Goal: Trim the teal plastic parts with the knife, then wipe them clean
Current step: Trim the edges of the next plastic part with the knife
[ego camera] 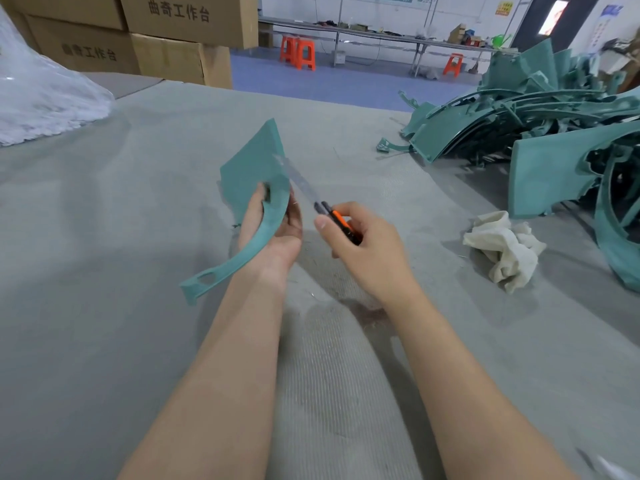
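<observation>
While the left grip (282, 237) clasps the teal part (252, 174) above the grey cloth-covered desk (104, 244), the right grip (367, 247) clenches the knife (322, 206), blade laid along the part's right edge. Trimming looks to be in hand. The next move calls for a steady draw kept off the holding fingers. Right of the part lies a crumpled rag (502, 251), and beyond that a heap of teal parts (536, 126). Behind the part stand cardboard boxes (166, 46), then orange stools (299, 53) on blue floor.
</observation>
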Available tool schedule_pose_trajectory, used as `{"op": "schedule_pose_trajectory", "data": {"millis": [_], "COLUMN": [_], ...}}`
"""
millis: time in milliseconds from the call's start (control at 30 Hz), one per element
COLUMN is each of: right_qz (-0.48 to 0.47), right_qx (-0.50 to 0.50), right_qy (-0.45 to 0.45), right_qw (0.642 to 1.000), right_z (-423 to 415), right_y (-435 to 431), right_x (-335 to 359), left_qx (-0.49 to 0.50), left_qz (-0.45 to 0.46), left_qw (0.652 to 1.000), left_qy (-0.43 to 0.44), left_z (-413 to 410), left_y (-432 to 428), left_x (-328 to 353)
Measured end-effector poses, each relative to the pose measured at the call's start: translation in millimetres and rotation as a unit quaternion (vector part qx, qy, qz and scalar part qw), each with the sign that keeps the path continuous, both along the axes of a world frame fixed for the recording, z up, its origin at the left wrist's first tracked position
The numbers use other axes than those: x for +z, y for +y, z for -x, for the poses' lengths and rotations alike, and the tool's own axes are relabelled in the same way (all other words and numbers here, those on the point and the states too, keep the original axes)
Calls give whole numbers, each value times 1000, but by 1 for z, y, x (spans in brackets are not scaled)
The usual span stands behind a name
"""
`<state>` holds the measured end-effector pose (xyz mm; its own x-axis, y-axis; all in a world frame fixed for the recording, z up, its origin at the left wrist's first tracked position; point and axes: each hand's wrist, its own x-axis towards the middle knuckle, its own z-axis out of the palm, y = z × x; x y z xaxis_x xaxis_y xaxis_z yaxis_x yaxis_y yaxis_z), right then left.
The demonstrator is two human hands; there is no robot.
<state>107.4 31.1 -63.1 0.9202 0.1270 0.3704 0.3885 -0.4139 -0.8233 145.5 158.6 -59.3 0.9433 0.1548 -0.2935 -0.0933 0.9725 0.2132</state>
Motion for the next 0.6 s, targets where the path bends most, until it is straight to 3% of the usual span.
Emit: {"op": "schedule_pose_trajectory", "data": {"millis": [167,367,600], "right_qz": [-9,12,12], "right_qx": [-26,-22,-12], "right_qy": [2,4,-13], "right_qw": [1000,1000,1000], "right_z": [-4,-4,-2], "right_y": [-5,-2,-2], "right_x": [-1,-4,-4], "left_qx": [-52,-79,-32], "left_qz": [-41,-67,9], "left_qw": [995,992,998], "left_qy": [-75,-69,-53], "left_z": [1,4,1], "left_y": [-2,-6,-7], "left_x": [-3,1,4]}}
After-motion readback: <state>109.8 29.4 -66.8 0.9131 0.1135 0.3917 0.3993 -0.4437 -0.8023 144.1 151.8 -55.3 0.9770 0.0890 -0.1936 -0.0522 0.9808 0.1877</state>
